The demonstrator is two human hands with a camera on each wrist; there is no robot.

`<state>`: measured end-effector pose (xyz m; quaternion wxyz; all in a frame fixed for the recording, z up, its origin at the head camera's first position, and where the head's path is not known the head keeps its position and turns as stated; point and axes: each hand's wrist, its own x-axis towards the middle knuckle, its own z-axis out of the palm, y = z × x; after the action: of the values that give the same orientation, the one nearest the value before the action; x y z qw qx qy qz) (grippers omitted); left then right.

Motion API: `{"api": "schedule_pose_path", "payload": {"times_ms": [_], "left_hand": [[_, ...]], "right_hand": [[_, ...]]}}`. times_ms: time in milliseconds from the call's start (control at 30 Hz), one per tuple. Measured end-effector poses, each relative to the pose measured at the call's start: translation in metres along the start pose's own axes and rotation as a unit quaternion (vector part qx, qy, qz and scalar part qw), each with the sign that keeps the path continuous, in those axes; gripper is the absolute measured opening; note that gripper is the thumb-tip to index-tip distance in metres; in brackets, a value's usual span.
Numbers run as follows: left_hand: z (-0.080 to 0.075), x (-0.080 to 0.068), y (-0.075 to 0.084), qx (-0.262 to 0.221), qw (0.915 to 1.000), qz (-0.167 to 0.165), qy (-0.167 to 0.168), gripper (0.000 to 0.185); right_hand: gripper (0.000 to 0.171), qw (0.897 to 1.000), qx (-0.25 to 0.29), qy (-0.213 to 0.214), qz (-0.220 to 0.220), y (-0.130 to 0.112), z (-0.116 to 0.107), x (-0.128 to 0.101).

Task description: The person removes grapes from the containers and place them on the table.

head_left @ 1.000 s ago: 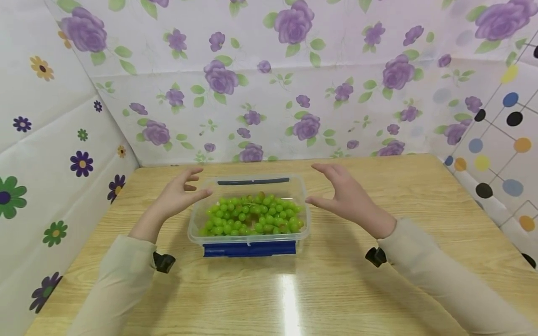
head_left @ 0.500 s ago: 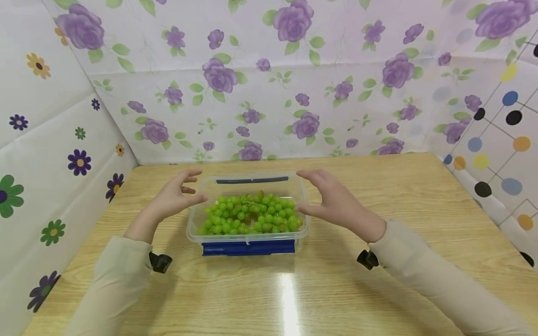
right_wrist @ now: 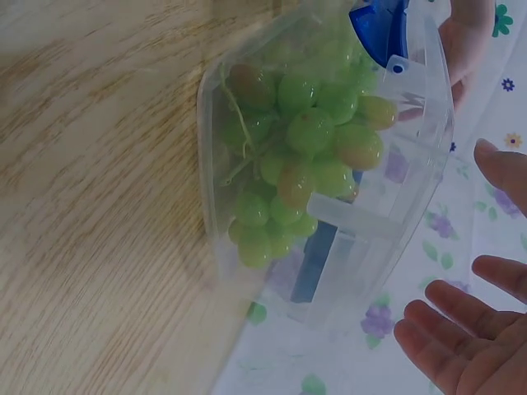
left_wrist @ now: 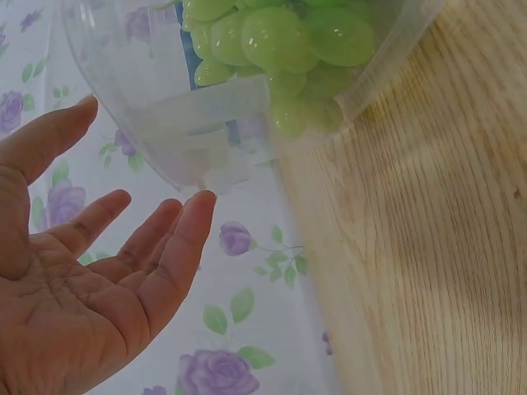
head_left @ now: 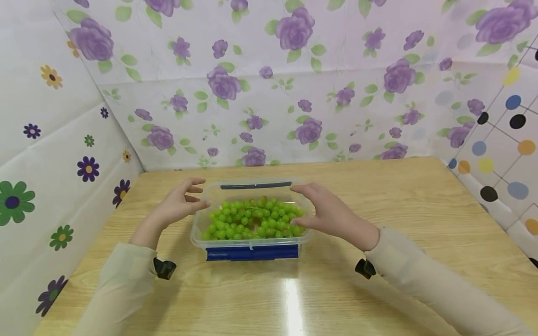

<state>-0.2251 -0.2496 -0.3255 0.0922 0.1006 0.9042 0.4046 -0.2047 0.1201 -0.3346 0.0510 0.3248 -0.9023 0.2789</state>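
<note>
Box: clear plastic, lidless, sits flat mid-worktop, nearer the back wall than the front edge. Blue clips on 2 sides: near clip folded down against the front wall, far clip along the back rim. Contents: grapes, green, some reddish, on the stem, filling the floor of the box to below the rim.

Left hand: flanks the box's left end, palm inward, fingers spread and nearly straight. Wrist view shows the fingertips just short of the clear wall; no contact seen, nothing held.

Right hand: at the right end, palm inward, fingers spread and slightly curved, reaching over the far right corner of the rim. Thumb near the right wall. Whether any fingertip touches the plastic cannot be told; nothing gripped.

Judgement, step in hand: both hands closing on the 2 short ends for a 2-handed hold. To do it well: seat fingers under the rim lip on both ends at matching height, thumbs on top, and squeeze evenly. The walls look thin and flexible, so pressure at mid-wall could bow them. Keep the box level, since with no lid loose grapes could roll out. Avoid the near clip; it hinges.

Surroundings: floral wall behind, flowered panel left, dotted panel right.
</note>
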Motion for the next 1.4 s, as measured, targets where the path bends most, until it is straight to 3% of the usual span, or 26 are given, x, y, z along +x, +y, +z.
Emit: {"api": "schedule_pose_path", "payload": {"times_ms": [433, 767, 1033, 1400], "left_hand": [[-0.001, -0.001, -0.009, -0.026, 0.9996, -0.008, -0.011, 0.073], [0.004, -0.002, -0.018, -0.043, 0.9979, -0.026, -0.041, 0.079], [0.001, 0.001, -0.026, -0.054, 0.9966, -0.041, -0.046, 0.080], [-0.003, 0.003, -0.032, -0.077, 0.9941, -0.045, -0.062, 0.078]], "right_hand": [[0.072, 0.999, 0.014, -0.032, -0.017, -0.006, 0.008, 0.006], [0.074, 0.998, 0.000, -0.060, -0.020, -0.007, 0.021, 0.002], [0.072, 0.997, -0.014, -0.073, -0.038, -0.009, 0.021, 0.006], [0.070, 0.993, -0.020, -0.112, -0.030, -0.011, 0.020, 0.016]]}}
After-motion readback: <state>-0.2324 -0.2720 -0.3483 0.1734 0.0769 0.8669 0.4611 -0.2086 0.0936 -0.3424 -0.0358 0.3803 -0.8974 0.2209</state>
